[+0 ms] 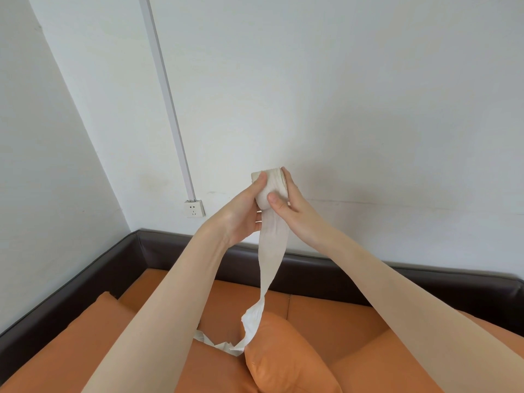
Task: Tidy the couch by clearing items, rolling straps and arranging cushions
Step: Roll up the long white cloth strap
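1. Your left hand (243, 208) grips the rolled part of a cream strap (269, 191), thumb lying over the top of the roll, fingers curled behind it.
2. Your right hand (289, 199) holds the same roll from the 3 o'clock side, thumb pressed on its front face, fingers wrapped round the far edge.
3. The roll sits raised in front of the white wall (340, 95), just above frame centre.
4. The loose tail of the strap hangs from the roll toward 6 o'clock, twists once, then trails onto the couch (326, 316) and passes under your left forearm.
5. An orange cushion (283, 355) lies at 6 o'clock; the tail touches its upper left edge.
6. A second orange cushion (93, 321) lies at 8 o'clock against the dark brown armrest.
7. A wall socket (194, 208) sits at 9 o'clock of the hands, at the foot of a white cable duct (167, 95).
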